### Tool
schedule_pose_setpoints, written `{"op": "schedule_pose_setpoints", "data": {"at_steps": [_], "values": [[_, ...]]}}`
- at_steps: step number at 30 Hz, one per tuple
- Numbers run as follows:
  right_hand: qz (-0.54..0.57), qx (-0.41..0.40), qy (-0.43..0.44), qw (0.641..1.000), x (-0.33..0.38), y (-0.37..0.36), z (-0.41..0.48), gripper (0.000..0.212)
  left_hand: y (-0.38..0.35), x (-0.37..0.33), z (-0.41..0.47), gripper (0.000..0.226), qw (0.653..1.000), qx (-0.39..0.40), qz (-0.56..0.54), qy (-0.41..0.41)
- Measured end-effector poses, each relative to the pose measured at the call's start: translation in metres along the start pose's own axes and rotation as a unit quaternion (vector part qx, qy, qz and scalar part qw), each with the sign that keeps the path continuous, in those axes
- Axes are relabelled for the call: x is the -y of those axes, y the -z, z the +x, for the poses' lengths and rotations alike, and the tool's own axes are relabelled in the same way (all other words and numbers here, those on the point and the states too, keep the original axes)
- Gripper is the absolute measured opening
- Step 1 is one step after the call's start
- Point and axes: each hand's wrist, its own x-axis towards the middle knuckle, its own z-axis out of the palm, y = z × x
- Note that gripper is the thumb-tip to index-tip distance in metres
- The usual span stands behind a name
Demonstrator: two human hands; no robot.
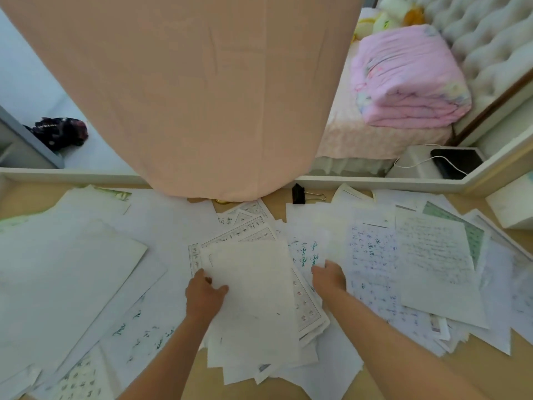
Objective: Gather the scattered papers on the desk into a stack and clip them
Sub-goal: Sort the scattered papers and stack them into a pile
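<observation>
The left hand [204,295] pinches the left edge of the stack [253,290], thumb on top, probably to steady it, while the right hand [328,277], whose fingers are hidden, reaches for loose sheets [372,255]; the binder clip [298,194] lies at the table's [196,376] far edge.

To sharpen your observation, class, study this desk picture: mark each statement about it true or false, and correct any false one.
1. The left hand grips a bundle of papers. True.
2. The binder clip is clamped on that bundle. False: it lies loose near the far edge of the desk.
3. The right hand holds the clip. False: it rests on loose sheets to the right of the bundle.
4. A folded pink quilt lies on the bed. True.
</observation>
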Motion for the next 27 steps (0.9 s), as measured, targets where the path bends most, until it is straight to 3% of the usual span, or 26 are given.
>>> {"op": "schedule_pose_setpoints", "data": {"at_steps": [3, 7, 9, 11, 14, 16, 20, 22, 23, 25, 27], "values": [[-0.007, 0.011, 0.082, 0.997, 0.004, -0.008, -0.005, 0.037, 0.007, 0.0, 0.013, 0.073, 0.999, 0.037, -0.011, -0.024], [-0.017, 0.107, 0.059, 0.992, 0.014, -0.015, -0.018, 0.028, 0.015, 0.0, 0.018, 0.088, 0.97, 0.024, 0.204, -0.134], [-0.004, 0.14, 0.033, 0.99, 0.019, -0.023, -0.024, 0.062, 0.016, 0.002, 0.018, 0.094, 0.962, 0.017, 0.218, -0.165], [-0.012, 0.138, 0.049, 0.989, 0.022, -0.038, -0.028, 0.078, 0.015, 0.004, 0.02, 0.092, 0.962, 0.041, 0.183, -0.197], [-0.05, 0.122, 0.072, 0.989, 0.024, -0.06, -0.035, 0.067, 0.02, 0.006, 0.024, 0.083, 0.965, 0.097, 0.073, -0.234], [-0.044, 0.106, 0.081, 0.99, 0.024, -0.066, -0.036, 0.053, 0.027, 0.008, 0.031, 0.079, 0.967, 0.094, 0.016, -0.234], [0.075, 0.127, 0.073, 0.986, 0.023, -0.047, -0.039, 0.034, 0.042, 0.006, 0.046, 0.088, 0.986, 0.019, -0.013, -0.167], [0.145, 0.139, 0.051, 0.978, 0.023, -0.029, -0.043, 0.029, 0.046, -0.001, 0.049, 0.097, 0.987, 0.06, -0.057, -0.136], [0.174, 0.145, 0.047, 0.973, 0.023, -0.02, -0.044, 0.028, 0.048, -0.007, 0.048, 0.092, 0.98, 0.113, -0.114, -0.121], [0.2, 0.145, 0.042, 0.968, 0.022, -0.011, -0.043, 0.026, 0.047, -0.022, 0.039, 0.06, 0.949, 0.227, -0.196, -0.092], [0.179, 0.145, 0.044, 0.972, 0.021, -0.009, -0.041, 0.03, 0.037, -0.035, 0.03, 0.036, 0.948, 0.248, -0.168, -0.107]]}}
